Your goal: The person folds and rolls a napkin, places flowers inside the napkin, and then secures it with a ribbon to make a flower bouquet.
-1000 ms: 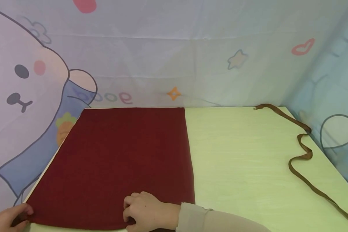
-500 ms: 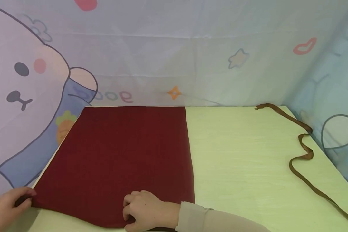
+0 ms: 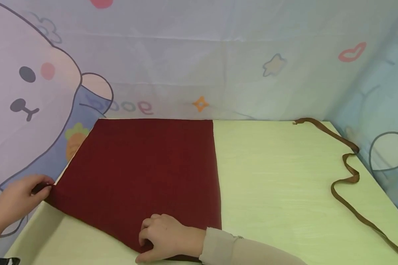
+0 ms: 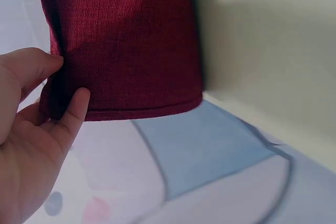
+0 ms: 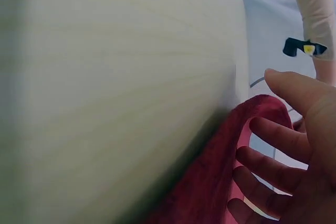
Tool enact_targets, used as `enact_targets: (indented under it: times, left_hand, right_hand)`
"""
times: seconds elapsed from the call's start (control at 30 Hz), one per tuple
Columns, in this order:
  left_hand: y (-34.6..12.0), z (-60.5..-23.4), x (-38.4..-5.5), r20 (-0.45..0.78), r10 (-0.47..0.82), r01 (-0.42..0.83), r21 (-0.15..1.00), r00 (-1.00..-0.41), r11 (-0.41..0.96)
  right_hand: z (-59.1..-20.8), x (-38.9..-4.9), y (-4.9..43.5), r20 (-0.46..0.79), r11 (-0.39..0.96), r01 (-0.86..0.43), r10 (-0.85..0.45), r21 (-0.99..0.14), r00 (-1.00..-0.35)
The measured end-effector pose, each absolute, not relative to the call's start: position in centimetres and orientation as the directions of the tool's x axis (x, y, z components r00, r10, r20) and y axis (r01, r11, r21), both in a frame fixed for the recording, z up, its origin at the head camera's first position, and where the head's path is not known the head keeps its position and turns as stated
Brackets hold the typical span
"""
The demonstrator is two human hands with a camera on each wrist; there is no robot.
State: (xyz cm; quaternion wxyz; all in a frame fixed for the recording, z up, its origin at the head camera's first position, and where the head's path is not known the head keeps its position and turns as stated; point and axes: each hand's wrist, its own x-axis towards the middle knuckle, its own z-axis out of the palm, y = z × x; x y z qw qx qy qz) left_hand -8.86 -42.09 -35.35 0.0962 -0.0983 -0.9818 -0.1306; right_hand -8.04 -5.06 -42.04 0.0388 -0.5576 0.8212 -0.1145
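Observation:
A dark red cloth [image 3: 142, 165], smooth with a hemmed edge, covers the left part of the pale green table. At its near left corner my left hand [image 3: 23, 197] pinches the cloth between thumb and fingers, holding it lifted off the table. In the left wrist view the gripped edge of the red cloth [image 4: 126, 40] folds over slightly and hangs down. My right hand [image 3: 167, 235] rests on the cloth near its front edge. From the right wrist view, the fingers of that hand [image 5: 294, 156] touch the cloth, while the thumb stands apart from it.
A narrow brown strap [image 3: 353, 178] lies in loose curves along the right side of the table [image 3: 272, 184]. Behind and beside the table hangs a cartoon-printed curtain [image 3: 172, 59]. In the right wrist view, a black band [image 5: 304, 47] shows on the left sleeve.
My left hand has carried the cloth's near left corner up and away from the table's front, baring table beneath it. My right hand has stayed nearly in place.

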Motion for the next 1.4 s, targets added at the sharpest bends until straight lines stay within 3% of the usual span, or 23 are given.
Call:
enact_targets:
  times: [0.3, 0.67, 0.97, 1.2, 1.4]
  left_hand:
    - [-39.6, -32.5, -12.4, 0.304, 0.251, 0.313, 0.176, -0.919, 0.933]
    - [-39.2, -31.3, -14.4, 0.316, 0.289, 0.370, 0.237, -0.904, 0.899]
    - [-38.5, -29.3, -16.2, 0.314, 0.225, 0.316, 0.280, -0.923, 0.906]
    - [-35.8, -26.7, -18.5, 0.291, 0.193, 0.284, 0.311, -0.937, 0.907]
    - [-33.0, -25.2, -20.1, 0.324, 0.221, 0.317, 0.284, -0.920, 0.905]
  right_hand:
    - [-41.9, -8.3, -4.8, 0.056, 0.375, -0.887, -0.913, -0.270, -0.403]
    - [-41.8, -9.3, -3.5, 0.093, 0.381, -0.785, -0.871, -0.488, -0.481]
    - [-40.7, -10.6, -2.0, 0.107, 0.389, -0.698, -0.826, -0.602, -0.553]
    - [-39.7, -11.6, -0.7, 0.015, 0.430, -0.541, -0.773, -0.723, -0.635]
    - [-39.2, -12.2, 0.2, -0.021, 0.466, -0.493, -0.742, -0.735, -0.670]
